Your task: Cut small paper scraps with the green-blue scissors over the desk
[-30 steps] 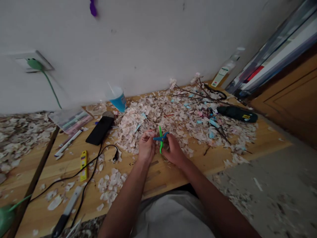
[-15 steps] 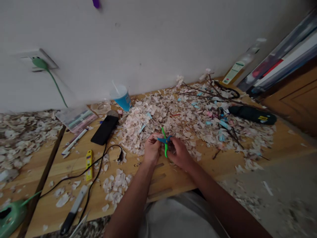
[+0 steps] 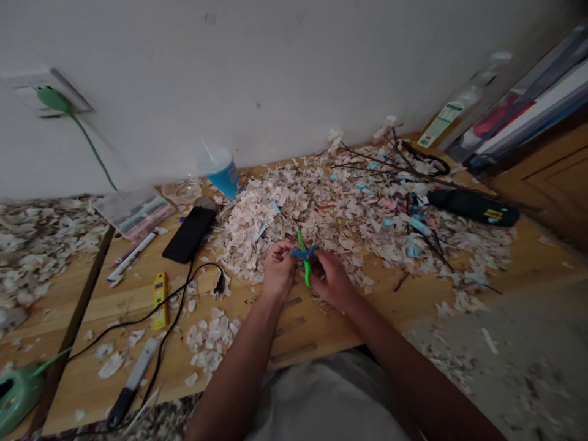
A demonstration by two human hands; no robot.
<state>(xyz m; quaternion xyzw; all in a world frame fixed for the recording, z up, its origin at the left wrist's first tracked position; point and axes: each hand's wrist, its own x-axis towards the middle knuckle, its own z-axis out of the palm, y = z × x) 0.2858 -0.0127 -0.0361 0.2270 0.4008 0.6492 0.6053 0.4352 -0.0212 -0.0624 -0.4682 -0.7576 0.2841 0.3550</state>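
In the middle of the head view, my right hand [image 3: 331, 278] is closed around the handles of small green and blue scissors [image 3: 303, 254]. Their parts cross, and the blades are spread apart. Just left of them, my left hand [image 3: 278, 269] is closed in a pinch close to the blue tip. What its fingertips hold is too small to make out. Beyond both hands lies a wide heap of pale, petal-like scraps [image 3: 261, 214]. A smaller pile of the same scraps [image 3: 214, 340] rests left of my left forearm.
A blue cup [image 3: 223, 177] stands by the wall. To the left lie a black phone [image 3: 190, 234], a yellow box [image 3: 160, 301], a utility knife [image 3: 133, 383] and a black cable [image 3: 181, 318]. Flower branches [image 3: 404, 165], a dark pouch [image 3: 473, 207] and a bottle [image 3: 454, 110] occupy the right.
The view has shifted slightly, so the wall and table edges sit differently. The scissors have tilted a little in my right hand. Both hands stay close together.
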